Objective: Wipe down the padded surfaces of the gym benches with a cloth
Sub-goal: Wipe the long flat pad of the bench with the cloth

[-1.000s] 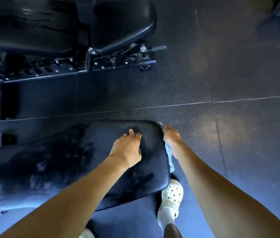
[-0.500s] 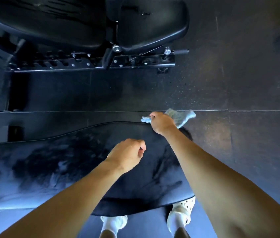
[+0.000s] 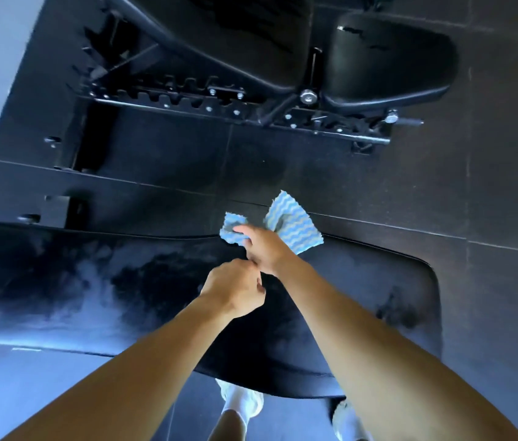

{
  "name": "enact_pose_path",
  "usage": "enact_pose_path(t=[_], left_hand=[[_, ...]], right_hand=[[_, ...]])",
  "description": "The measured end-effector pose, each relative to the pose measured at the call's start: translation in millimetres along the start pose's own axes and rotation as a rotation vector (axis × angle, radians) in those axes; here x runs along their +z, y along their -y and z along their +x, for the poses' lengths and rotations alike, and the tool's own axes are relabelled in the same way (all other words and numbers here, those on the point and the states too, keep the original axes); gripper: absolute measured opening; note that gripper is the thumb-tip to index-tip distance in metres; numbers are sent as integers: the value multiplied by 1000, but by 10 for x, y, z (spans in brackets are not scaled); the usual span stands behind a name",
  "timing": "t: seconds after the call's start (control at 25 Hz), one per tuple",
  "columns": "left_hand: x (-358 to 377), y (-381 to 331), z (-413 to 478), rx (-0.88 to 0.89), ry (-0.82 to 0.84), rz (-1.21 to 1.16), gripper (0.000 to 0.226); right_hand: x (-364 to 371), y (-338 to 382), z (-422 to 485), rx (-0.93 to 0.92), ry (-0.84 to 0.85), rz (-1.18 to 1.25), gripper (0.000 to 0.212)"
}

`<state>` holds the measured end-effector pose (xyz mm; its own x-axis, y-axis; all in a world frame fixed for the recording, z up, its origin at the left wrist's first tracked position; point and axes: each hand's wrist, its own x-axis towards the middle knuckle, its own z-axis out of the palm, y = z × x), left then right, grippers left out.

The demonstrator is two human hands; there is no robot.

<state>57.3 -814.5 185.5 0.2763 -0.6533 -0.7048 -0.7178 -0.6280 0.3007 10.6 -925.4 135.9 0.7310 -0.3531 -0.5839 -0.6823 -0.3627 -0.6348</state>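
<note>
R hand: cloth; L hand curled

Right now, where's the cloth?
Head view, centre: the cloth is gripped in the right hand, over the far edge of the near bench pad.

Right hand: 1.0 s ago at the right-hand side edge of the bench pad, 0.5 s ago at its far edge, now at that far edge further left. Cloth: was pressed flat along the pad's side, then bunched, now fanned out in two flaps with wavy stripes showing. Left hand: off the pad top, fingers curled, knuckles now against the right hand.
</note>
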Motion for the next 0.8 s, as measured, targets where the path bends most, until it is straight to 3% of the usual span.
enact_pose_path(t=[0.12,0.2,0.36,0.44,0.52,0.64,0.72,0.8], left_hand=[[-130,543,-212,-82,30,19,22],[-218,876,-357,-133,13,-8,20],[-330,1289,-536,-179,-45,-103,19],[-310,1434,-605,-219,-93,-151,19],[-213,1588,-697,-275,-112,-199,20],[-26,1775,-823,-334,-155,-210,21],[68,1862,-860,-387,-182,-202,23],[110,1930,-895,-449,-185,-208,24]], right_hand=[[400,236,101,-152,85,-68,46],[532,90,66,-198,24,-200,48],[430,-202,-274,147,-409,-627,50],[533,-39,-320,296,-398,-571,64],[811,284,-209,330,-341,-436,72],[1379,840,-8,69,-241,-347,59],[1707,1077,27,-151,-80,-368,51],[1768,1108,61,-215,-8,-397,54]])
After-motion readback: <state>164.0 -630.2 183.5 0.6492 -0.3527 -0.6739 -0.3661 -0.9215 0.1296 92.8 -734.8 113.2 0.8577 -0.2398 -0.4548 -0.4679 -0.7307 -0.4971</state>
